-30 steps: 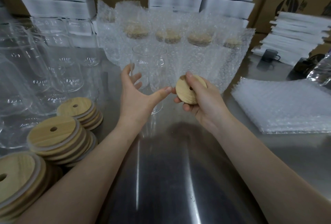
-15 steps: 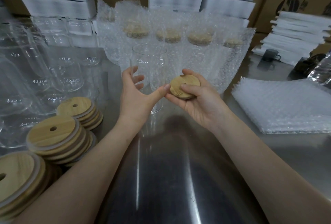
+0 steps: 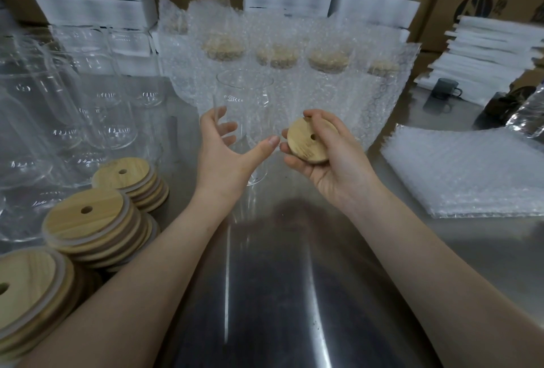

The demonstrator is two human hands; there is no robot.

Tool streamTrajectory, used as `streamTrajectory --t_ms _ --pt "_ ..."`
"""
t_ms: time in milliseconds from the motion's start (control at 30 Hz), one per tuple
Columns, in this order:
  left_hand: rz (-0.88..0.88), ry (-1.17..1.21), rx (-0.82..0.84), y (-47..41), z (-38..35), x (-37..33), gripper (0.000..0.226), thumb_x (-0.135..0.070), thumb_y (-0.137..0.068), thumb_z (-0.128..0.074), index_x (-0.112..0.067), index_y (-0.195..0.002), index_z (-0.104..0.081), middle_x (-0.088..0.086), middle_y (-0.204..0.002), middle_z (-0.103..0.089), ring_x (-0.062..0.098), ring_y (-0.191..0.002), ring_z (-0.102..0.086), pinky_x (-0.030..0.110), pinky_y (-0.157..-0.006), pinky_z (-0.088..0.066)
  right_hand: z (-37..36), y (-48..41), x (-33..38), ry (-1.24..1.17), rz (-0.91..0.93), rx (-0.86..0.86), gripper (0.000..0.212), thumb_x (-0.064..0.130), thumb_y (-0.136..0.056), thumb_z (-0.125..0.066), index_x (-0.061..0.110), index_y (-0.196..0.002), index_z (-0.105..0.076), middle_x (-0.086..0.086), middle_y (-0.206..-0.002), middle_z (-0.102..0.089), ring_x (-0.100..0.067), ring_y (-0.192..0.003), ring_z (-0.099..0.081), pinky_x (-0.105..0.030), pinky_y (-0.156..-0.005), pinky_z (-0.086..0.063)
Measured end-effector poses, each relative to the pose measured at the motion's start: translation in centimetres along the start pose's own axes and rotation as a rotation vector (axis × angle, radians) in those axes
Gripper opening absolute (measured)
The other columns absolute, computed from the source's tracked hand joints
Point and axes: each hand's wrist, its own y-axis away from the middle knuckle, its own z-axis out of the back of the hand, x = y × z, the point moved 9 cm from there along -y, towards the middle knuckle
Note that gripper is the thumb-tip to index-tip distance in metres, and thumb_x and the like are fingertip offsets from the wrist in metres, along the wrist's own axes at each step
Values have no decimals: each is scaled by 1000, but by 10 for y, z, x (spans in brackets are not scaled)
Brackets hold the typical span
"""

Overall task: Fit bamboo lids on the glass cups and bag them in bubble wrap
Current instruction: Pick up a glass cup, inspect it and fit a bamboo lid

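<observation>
1. Right, starting at my far left: three stacks of bamboo lids (image 3: 88, 217), each top lid showing a straw hole, sit left of the left-hand fingers and nearer to me. Behind them stand bare glass cups (image 3: 59, 120), too clear and overlapped for me to count.
2. The left hand (image 3: 226, 156) has its fingers spread wide and lightly curved, with the thumb stretched out rightward. It grips nothing, and I cannot tell whether the fingertips touch glass.
3. One open glass cup (image 3: 244, 103) stands upright on the steel table (image 3: 279, 279), just beyond that finger-and-thumb span. Its long axis is vertical and its mouth is above the fingertips. This hand is the nearer one to it.
4. The right hand (image 3: 332, 167) pinches the single bamboo lid (image 3: 309, 141), thumb over the far rim and fingers under the near one. The lid is tilted, holed face toward me. The cup's mouth lies up and to the left of these fingers, apart from the lid. I judge the lid must level out and travel that way while the other hand steadies the glass.
5. Beyond the right-hand fingers, four bagged cups (image 3: 326, 79) show their lids through bubble wrap. A fifth may stand at the back left, but it is too blurred to tell.
6. Right of those fingers, well apart, lies one pile of flat bubble-wrap bags (image 3: 471, 173).
</observation>
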Motion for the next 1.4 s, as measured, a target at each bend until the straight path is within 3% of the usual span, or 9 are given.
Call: streamTrajectory --t_ms 100,267,467,533,700,867,1067,1267,1400 --pt "5 -1 -1 0 0 0 86 -41 -69 -86 -29 -137 -33 -4 -127 -51 12 -118 -53 31 -96 -47 -6 0 -4 -185 -85 51 29 32 -102 -41 10 -109 -59 -33 -121 -62 -41 -84 -71 -45 -64 -60" --pt "26 34 -24 -2 4 2 87 -43 -71 -85 -25 -140 -33 -4 -126 -51 8 -114 -54 26 -90 -46 -21 5 1 -437 -105 184 64 7 -73 -43 11 -137 -48 -36 -131 -49 -55 -105 -59 -60 -80 -55" --pt "6 2 -8 0 1 0 88 -41 -69 -86 -26 -139 -34 -4 -127 -50 4 -113 -52 25 -92 -45 -20 1 3 -304 -34 194 39 16 -98 -52 18 -136 -48 -21 -117 -50 -45 -111 -58 -52 -86 -56" --pt "11 7 6 1 0 0 90 -44 -68 -85 -28 -139 -33 -5 -128 -50 3 -114 -51 24 -91 -45 -17 1 4 -237 5 157 33 25 -91 -60 15 -122 -54 -15 -101 -52 -36 -101 -64 -46 -81 -59" --pt "7 -8 5 1 0 0 88 -41 -71 -85 -27 -140 -33 -5 -128 -50 7 -115 -52 21 -88 -44 0 -1 8 -107 52 -3 49 50 -65 -65 7 -84 -51 -9 -71 -51 -20 -69 -60 -28 -56 -58" --pt "2 -21 5 0 0 0 88 -42 -70 -85 -28 -139 -33 -5 -126 -50 9 -115 -53 23 -88 -45 8 -2 4 46 2 -47 67 69 -54 -60 11 -87 -54 -4 -65 -58 -15 -52 -59 -20 -38 -42" --pt "2 -23 10 0 1 1 87 -44 -70 -85 -29 -139 -33 -6 -126 -51 9 -116 -54 27 -92 -46 6 -2 6 59 41 -21 45 52 -66 -67 14 -86 -52 2 -56 -56 -11 -46 -55 -18 -34 -37" --pt "7 -28 1 1 1 0 87 -42 -71 -85 -28 -139 -34 -5 -126 -51 8 -115 -54 31 -94 -48 9 0 4 101 57 -66 31 38 -73 -73 18 -87 -54 -1 -72 -63 -13 -58 -60 -21 -39 -41" --pt "5 -30 1 1 1 -1 87 -41 -70 -86 -28 -139 -34 -6 -125 -51 9 -115 -54 31 -95 -48 8 0 4 99 69 -69 27 13 -83 -73 18 -100 -53 -2 -84 -65 -11 -61 -62 -21 -44 -44"
